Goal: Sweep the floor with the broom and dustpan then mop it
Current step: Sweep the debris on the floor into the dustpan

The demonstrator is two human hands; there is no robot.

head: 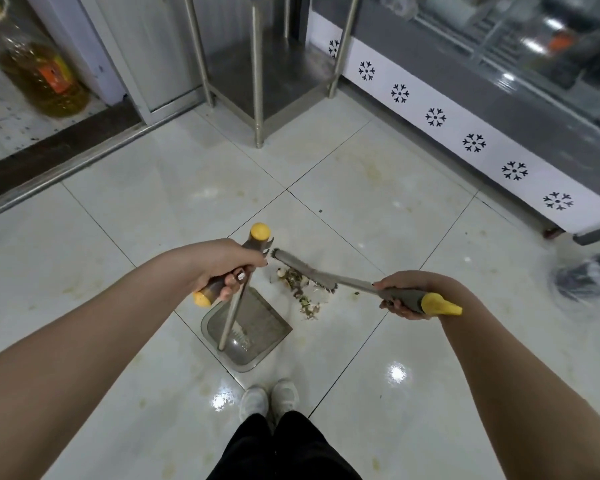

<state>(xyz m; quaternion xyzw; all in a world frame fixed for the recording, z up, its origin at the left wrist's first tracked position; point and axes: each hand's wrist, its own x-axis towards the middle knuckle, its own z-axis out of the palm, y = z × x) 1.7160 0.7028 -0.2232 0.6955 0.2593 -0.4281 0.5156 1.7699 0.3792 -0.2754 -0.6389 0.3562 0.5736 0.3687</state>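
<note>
Broom with a long grey brush head, a thin metal shaft and a grey grip ending in a yellow cap (309, 270) is low over the pale glossy tiled floor (378, 202), in front of the person. The right hand (402, 296) holds its grip, with the fingers curled around it. The brush head lies slanted and touches the far side of a small pile of greenish and pale food scraps (300, 289).

Just beside the pile, on its near left, stands the grey half-transparent dustpan (260, 323) on the floor, its open edge turned to the scraps. A metal rod rises from the pan to a dark crossbar handle with yellow ends. The left hand (229, 268) grips this crossbar with closed fingers.

Below the pan are two white shoes (269, 398) and black trousers (284, 448). Farther away stand the steel legs of a tabletop (257, 81). A white panel with black snowflake marks (437, 117) runs along the right. A blurred dark and white mop head (586, 278) lies at the right edge. A big bottle of yellow oil (45, 81) stands at the upper left.
</note>
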